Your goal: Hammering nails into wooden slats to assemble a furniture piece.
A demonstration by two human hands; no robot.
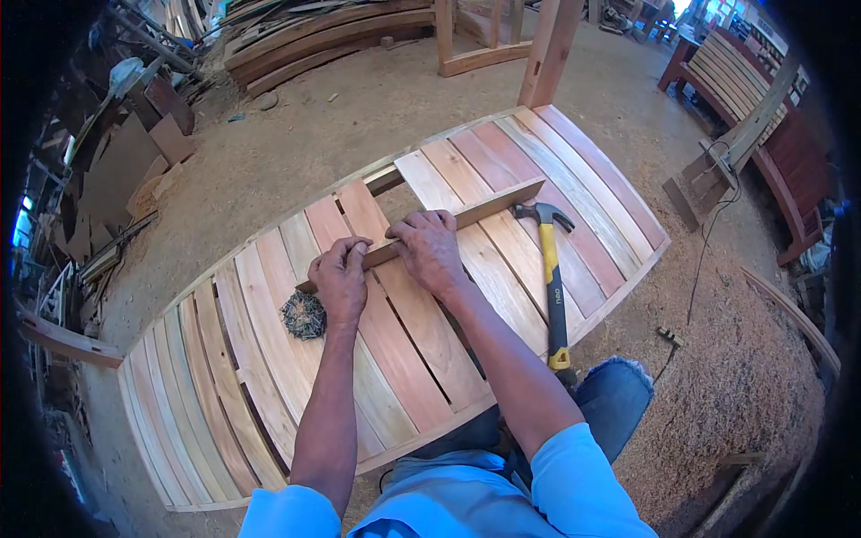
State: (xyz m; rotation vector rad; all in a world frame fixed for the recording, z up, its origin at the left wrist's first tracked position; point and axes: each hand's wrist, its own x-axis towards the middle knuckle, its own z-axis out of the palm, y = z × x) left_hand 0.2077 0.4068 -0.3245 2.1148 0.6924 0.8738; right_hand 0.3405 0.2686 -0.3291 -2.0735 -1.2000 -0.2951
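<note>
A long slatted wooden panel [408, 381] stretches across in front of me, its slats in pale, pink and brown wood. Across the slats lies a narrow wooden strip [504, 203], tilted up toward the right. My left hand [341, 280] pinches the strip near its left end. Farther along it, my right hand [429, 251] has its fingers closed over the strip. Beside my left hand sits a small heap of nails [303, 316]. To the right of my right forearm, a claw hammer [553, 287] with a black and yellow handle rests on the panel, its head by the strip's right end.
Dark gaps show between some slats, with a wider opening [387, 178] at the far edge. A wooden post [549, 58] rises behind the panel. Stacked timber [332, 45] lies at the back. Wood shavings [735, 386] and a cord [704, 260] are on the floor at right.
</note>
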